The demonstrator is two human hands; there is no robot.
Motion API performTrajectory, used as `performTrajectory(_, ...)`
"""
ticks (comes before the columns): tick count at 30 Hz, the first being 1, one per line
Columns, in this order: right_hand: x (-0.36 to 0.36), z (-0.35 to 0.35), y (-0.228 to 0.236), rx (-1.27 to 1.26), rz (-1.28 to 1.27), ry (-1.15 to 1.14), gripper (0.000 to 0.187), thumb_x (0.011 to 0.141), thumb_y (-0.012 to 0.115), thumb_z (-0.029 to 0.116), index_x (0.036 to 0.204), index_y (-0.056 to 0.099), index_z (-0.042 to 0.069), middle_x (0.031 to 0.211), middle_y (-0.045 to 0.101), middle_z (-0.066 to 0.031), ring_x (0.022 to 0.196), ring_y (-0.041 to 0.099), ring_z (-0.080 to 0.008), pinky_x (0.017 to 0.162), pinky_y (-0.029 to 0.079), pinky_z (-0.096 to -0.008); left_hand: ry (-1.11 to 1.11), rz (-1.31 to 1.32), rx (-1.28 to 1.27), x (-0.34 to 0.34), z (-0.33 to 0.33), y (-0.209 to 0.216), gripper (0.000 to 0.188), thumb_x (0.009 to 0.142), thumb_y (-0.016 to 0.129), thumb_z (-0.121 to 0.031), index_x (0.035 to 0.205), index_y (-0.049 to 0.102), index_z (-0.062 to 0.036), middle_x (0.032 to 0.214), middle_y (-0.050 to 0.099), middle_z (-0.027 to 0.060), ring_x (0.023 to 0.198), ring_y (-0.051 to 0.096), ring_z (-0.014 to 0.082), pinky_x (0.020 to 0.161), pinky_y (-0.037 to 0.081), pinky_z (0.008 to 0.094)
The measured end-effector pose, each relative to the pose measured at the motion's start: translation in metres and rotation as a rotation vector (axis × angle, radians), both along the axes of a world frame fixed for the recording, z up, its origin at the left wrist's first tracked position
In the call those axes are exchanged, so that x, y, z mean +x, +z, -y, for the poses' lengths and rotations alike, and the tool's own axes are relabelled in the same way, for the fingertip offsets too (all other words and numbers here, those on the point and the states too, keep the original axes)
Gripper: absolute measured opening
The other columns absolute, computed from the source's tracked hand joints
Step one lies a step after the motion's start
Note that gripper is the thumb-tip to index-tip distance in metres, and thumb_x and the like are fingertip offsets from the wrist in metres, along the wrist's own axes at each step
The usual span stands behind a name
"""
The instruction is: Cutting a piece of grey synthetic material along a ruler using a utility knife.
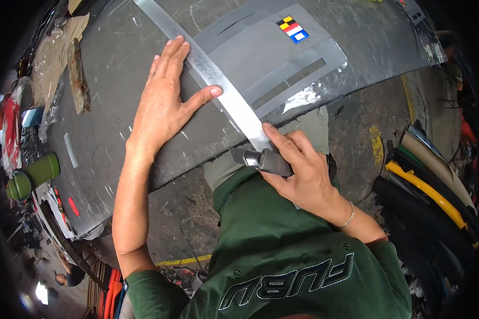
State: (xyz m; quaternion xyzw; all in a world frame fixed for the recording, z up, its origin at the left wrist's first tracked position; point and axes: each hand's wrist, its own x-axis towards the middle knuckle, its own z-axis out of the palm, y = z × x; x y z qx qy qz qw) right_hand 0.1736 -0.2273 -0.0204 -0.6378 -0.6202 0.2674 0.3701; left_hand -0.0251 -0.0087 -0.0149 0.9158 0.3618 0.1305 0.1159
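Two hands flank one metal ruler (226, 98): on the left, the left hand (165, 98) lies flat, thumb spread, fingertips and thumb tip on the ruler's edge; the ruler's long axis slants from far left to near right over a table; along its right side lies a grey panel (245, 61); at near right, the right hand (306, 178), closer to the ruler's near end, grips a utility knife (275, 162), blade leftward.

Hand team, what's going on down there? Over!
Left hand on metal ruler. Right hand gripping cutter. Grey sheet flat on worktop. Green bottle well aside.
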Motion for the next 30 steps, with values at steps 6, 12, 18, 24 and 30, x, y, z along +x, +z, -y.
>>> performTrajectory(6,0.0034,-0.0035,-0.0002,-0.063,-0.014,0.03,0.083,0.07,0.084,0.003,0.149,0.057,0.009,0.094,0.058,-0.0085,0.067,0.061,-0.0252,0.061,0.052,-0.037,0.054,0.067,-0.034,-0.0015,0.005,-0.0068,0.097,0.081,0.081,-0.058,0.147,0.049,0.005,0.158,0.045,0.0213,0.149,0.041,0.0361,0.128,0.025,0.0506)
performTrajectory(12,0.0042,-0.0052,0.0001,-0.069,-0.028,0.032,0.083,0.069,0.081,0.002,0.149,0.058,0.009,0.095,0.059,-0.0096,0.07,0.062,-0.0262,0.062,0.053,-0.037,0.061,0.053,-0.025,-0.0003,0.0045,-0.006,0.097,0.08,0.081,-0.059,0.147,0.05,0.0033,0.158,0.046,0.0195,0.149,0.042,0.035,0.127,0.026,0.0503)
performTrajectory(18,0.0059,-0.0071,-0.003,-0.049,-0.082,0.022,0.081,0.069,0.08,0.001,0.147,0.059,0.009,0.095,0.06,-0.0096,0.071,0.062,-0.0264,0.062,0.053,-0.0368,0.071,0.053,-0.036,0.0013,0.0044,-0.0068,0.095,0.082,0.08,-0.059,0.147,0.05,0.0026,0.159,0.046,0.0193,0.149,0.041,0.0344,0.127,0.027,0.0507)
performTrajectory(24,0.006,-0.0081,-0.0041,-0.04,-0.02,0.036,0.079,0.068,0.079,0.001,0.145,0.061,0.009,0.094,0.06,-0.0093,0.071,0.063,-0.0264,0.06,0.052,-0.0366,0.063,0.059,-0.023,-0.0013,0.0037,-0.0078,0.088,0.082,0.084,-0.047,0.152,0.049,-0.0055,0.161,0.044,0.0154,0.148,0.043,0.036,0.119,0.041,0.0472)
performTrajectory(30,0.0034,-0.0069,-0.0015,-0.016,0.075,0.031,0.077,0.068,0.079,0.001,0.143,0.063,0.008,0.088,0.057,-0.0098,0.069,0.062,-0.0268,0.061,0.052,-0.037,0.029,0.081,-0.01,-0.0034,0.0045,-0.0051,0.09,0.082,0.086,-0.042,0.151,0.046,-0.0005,0.161,0.042,0.019,0.151,0.039,0.0367,0.126,0.028,0.0495)
